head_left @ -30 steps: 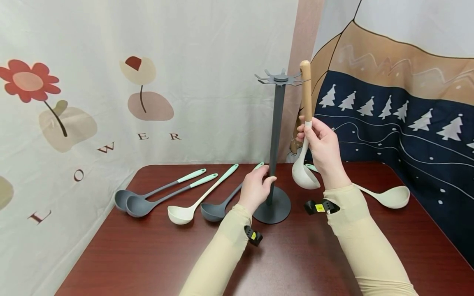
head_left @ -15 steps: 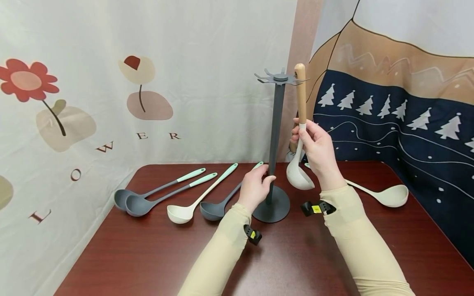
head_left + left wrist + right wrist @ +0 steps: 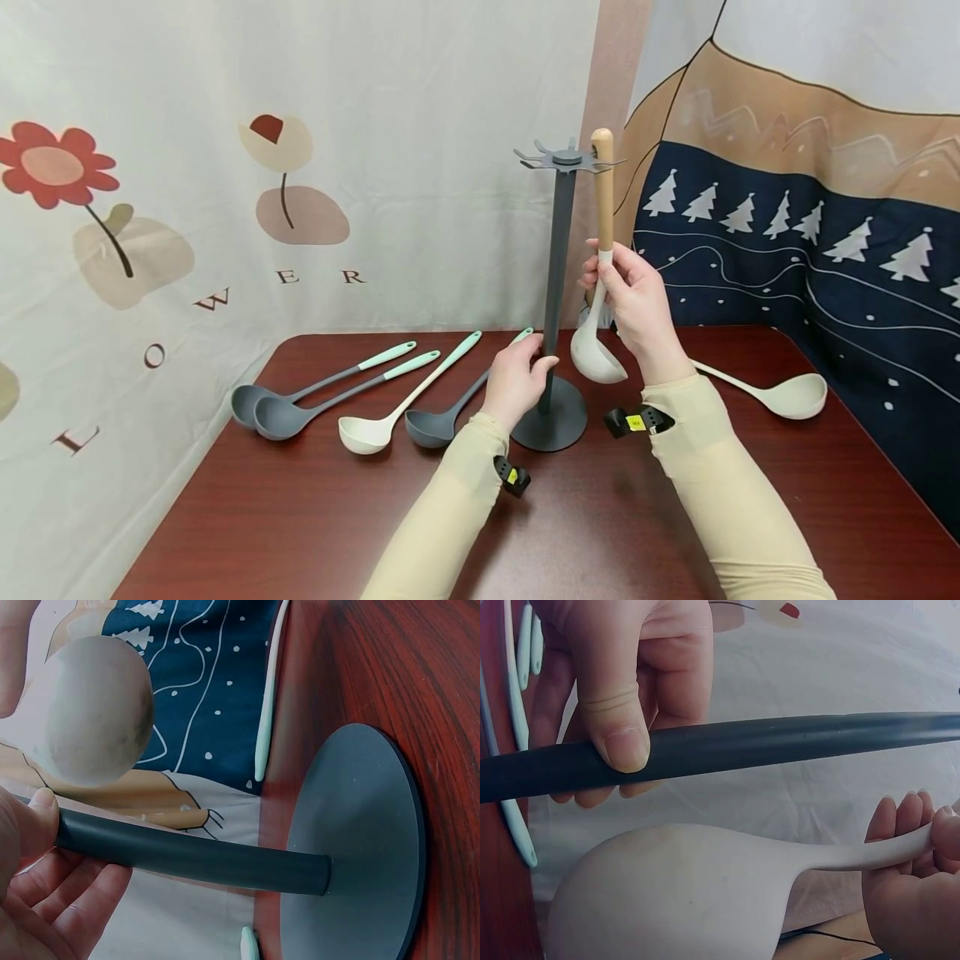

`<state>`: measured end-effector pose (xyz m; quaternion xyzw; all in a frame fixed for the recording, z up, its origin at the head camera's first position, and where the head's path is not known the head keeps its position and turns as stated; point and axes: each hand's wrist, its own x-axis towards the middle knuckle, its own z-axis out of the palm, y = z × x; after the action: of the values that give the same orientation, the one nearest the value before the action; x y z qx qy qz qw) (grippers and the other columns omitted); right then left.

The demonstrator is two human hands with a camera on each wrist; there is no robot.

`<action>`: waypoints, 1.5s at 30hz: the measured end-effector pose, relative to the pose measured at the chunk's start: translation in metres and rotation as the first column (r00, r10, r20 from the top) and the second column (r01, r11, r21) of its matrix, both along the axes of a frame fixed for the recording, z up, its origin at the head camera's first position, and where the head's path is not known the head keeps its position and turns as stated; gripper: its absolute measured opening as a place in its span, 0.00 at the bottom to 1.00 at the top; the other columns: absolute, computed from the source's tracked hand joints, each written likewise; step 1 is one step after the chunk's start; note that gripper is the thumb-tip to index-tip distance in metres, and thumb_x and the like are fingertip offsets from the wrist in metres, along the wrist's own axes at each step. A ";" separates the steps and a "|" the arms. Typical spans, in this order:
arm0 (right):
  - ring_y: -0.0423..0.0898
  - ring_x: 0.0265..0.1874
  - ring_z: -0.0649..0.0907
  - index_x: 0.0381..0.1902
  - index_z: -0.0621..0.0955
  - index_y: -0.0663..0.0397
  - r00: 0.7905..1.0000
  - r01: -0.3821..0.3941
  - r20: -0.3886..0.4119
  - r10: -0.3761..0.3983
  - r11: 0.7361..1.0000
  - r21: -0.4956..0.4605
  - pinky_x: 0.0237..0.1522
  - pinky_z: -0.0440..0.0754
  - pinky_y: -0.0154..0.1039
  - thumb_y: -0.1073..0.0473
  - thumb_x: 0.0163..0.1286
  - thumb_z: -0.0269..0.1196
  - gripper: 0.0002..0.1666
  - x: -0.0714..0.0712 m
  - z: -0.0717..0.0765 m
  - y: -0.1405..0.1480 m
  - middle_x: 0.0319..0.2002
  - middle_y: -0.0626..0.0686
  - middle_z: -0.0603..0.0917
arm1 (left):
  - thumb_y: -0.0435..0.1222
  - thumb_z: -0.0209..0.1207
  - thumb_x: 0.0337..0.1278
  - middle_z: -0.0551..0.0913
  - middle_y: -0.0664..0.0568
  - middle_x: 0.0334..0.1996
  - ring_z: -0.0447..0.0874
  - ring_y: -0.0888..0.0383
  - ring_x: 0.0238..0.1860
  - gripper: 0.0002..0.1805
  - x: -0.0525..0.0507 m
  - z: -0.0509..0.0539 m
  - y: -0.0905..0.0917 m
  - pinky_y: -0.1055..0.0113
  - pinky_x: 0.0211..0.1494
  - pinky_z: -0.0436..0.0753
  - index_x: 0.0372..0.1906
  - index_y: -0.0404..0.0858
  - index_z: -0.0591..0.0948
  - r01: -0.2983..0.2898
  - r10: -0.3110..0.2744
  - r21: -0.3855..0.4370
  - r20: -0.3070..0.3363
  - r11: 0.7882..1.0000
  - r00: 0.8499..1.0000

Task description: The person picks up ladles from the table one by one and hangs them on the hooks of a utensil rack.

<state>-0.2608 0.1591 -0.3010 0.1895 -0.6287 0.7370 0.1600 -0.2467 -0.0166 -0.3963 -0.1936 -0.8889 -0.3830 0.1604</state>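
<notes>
My left hand (image 3: pixel 517 377) grips the lower pole of a dark grey utensil stand (image 3: pixel 560 258), thumb on one side and fingers behind, as the right wrist view shows. The stand has a round base (image 3: pixel 360 847) and a ring of hooks (image 3: pixel 566 158) on top. With my right hand (image 3: pixel 640 304) I pinch the neck of a cream ladle (image 3: pixel 596 354) with a wooden handle. It hangs upright, bowl down, right of the pole. Its handle top, which has a hole, meets a right-hand hook; whether the hook passes through the hole I cannot tell.
Two grey ladles (image 3: pixel 281 417) with mint handles lie at the left of the brown table (image 3: pixel 337 533). Beside them are a cream ladle (image 3: pixel 366 435) and another grey ladle (image 3: pixel 431 429), partly behind my left hand. One more cream ladle (image 3: pixel 798 398) lies at right.
My right hand has moved left with the wooden-handled ladle, bringing its handle top closer to the middle of the hook ring. The left hand stays on the pole.
</notes>
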 end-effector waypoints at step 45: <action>0.55 0.74 0.59 0.78 0.54 0.57 0.991 -0.053 0.130 -0.009 0.883 0.467 0.71 0.56 0.57 0.54 0.78 0.53 0.38 0.003 -0.039 0.051 0.75 0.60 0.60 | 0.36 0.65 0.63 0.87 0.54 0.38 0.84 0.56 0.39 0.11 0.000 -0.002 0.000 0.64 0.41 0.83 0.49 0.41 0.84 0.004 -0.003 0.030 -0.025 1.000 1.000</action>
<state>-0.2579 0.2098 -0.3405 0.1819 -0.7951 0.5754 0.0602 -0.2470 -0.0164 -0.3988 -0.1975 -0.8806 -0.3943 0.1738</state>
